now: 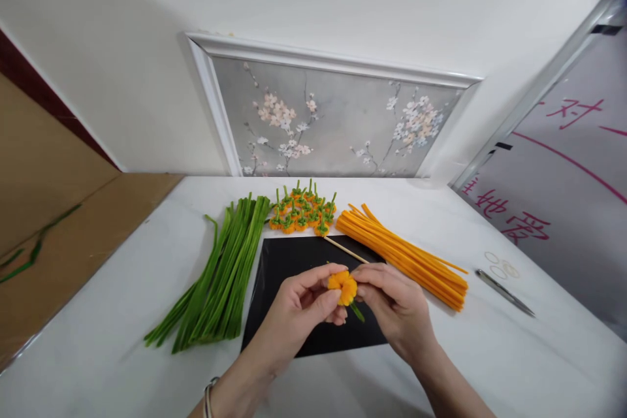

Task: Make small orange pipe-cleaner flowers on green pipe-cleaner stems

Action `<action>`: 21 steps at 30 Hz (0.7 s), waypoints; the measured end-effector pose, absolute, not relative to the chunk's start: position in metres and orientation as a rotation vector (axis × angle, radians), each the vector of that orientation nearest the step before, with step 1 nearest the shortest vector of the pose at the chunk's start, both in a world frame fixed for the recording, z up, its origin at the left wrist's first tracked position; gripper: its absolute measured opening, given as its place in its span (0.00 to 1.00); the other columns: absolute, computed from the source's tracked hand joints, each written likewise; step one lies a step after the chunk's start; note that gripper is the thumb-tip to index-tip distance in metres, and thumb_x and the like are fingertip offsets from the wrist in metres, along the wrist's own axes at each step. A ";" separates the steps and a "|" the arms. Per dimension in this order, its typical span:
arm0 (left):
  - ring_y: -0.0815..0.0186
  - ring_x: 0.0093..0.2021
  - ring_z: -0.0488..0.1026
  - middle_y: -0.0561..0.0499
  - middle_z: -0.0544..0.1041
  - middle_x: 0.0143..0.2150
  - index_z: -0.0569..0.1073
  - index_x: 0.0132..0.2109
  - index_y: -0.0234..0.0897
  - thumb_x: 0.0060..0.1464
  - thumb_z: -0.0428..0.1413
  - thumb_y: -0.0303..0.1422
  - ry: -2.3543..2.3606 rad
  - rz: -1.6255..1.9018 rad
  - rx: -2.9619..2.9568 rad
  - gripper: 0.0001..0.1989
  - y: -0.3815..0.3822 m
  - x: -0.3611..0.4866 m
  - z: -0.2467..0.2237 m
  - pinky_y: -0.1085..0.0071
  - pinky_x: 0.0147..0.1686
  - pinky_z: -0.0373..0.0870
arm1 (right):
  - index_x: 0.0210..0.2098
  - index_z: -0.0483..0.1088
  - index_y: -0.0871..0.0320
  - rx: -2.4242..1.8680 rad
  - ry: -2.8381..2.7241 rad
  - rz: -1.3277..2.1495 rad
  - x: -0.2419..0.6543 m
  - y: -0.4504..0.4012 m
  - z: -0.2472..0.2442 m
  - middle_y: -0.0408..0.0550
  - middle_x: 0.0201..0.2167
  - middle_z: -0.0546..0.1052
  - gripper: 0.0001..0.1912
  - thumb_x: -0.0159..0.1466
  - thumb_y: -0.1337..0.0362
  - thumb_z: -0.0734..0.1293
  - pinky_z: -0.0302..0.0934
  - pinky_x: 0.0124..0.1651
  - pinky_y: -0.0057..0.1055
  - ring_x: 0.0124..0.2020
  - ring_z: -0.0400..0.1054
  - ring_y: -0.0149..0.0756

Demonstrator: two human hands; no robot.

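Observation:
Between my hands is a small orange fuzzy pipe-cleaner flower (341, 287), with a green stem end (358, 312) sticking out below it. My left hand (306, 300) pinches the flower from the left, thumb in front and fingers behind. From the right, my right hand (396, 304) holds the flower's edge between thumb and index finger; the exact contact is partly hidden. Both hands are over a black mat (279, 274). A thin wooden stick (347, 249) lies across the mat's far edge, just beyond my right hand.
Left of the mat lies a bundle of green pipe cleaners (228, 281); to the right, a bundle of orange pipe cleaners (406, 251). Several finished orange pieces with green tops (301, 212) stand behind. Tweezers (505, 292) and clear rings (499, 268) lie far right. Cardboard (98, 228) borders the left.

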State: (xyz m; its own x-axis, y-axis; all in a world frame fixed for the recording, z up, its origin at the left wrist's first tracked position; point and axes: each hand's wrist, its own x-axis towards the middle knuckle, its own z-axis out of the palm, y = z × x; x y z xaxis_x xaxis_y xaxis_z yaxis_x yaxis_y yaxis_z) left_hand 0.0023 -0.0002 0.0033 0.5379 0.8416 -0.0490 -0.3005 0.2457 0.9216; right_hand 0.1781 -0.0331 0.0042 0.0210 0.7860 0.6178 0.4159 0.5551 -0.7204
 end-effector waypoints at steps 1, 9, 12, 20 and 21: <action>0.73 0.28 0.74 0.52 0.77 0.34 0.77 0.50 0.40 0.54 0.62 0.33 0.626 0.849 1.052 0.15 0.000 0.002 0.003 0.77 0.31 0.72 | 0.37 0.76 0.55 -1.035 -1.605 0.388 0.178 -0.033 0.004 0.47 0.33 0.79 0.09 0.62 0.73 0.65 0.68 0.37 0.28 0.34 0.74 0.34; 0.74 0.27 0.70 0.53 0.77 0.29 0.77 0.49 0.37 0.53 0.61 0.29 0.680 0.813 1.217 0.15 0.000 -0.001 0.017 0.76 0.33 0.70 | 0.33 0.75 0.56 -0.996 -1.508 0.631 0.178 -0.034 0.006 0.45 0.29 0.77 0.06 0.63 0.70 0.66 0.67 0.30 0.25 0.27 0.70 0.30; 0.74 0.27 0.70 0.53 0.77 0.29 0.77 0.49 0.37 0.52 0.61 0.28 0.686 0.827 1.226 0.16 0.000 -0.001 0.021 0.75 0.33 0.70 | 0.35 0.75 0.55 -0.988 -1.474 0.695 0.179 -0.034 0.004 0.44 0.30 0.77 0.06 0.62 0.69 0.67 0.67 0.31 0.24 0.27 0.71 0.29; 0.71 0.31 0.72 0.51 0.75 0.34 0.77 0.44 0.35 0.53 0.61 0.31 0.695 0.845 1.218 0.11 0.001 0.005 0.020 0.76 0.32 0.72 | 0.40 0.75 0.55 -1.003 -1.298 0.922 0.175 -0.034 0.000 0.45 0.33 0.80 0.08 0.60 0.65 0.70 0.72 0.35 0.22 0.31 0.76 0.31; 0.71 0.31 0.72 0.51 0.75 0.35 0.77 0.44 0.35 0.53 0.61 0.33 0.712 0.837 1.199 0.11 0.001 0.006 0.018 0.76 0.32 0.73 | 0.40 0.75 0.55 -1.017 -1.289 0.908 0.173 -0.035 -0.001 0.45 0.33 0.80 0.08 0.60 0.65 0.71 0.72 0.35 0.22 0.32 0.76 0.31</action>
State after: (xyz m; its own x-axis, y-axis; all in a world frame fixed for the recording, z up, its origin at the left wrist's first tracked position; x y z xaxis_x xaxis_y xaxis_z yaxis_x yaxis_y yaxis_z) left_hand 0.0058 0.0006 0.0183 0.5179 0.8547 -0.0363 -0.1733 0.1464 0.9739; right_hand 0.1731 -0.0345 -0.0009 0.0815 0.9461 0.3135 0.0227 0.3127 -0.9496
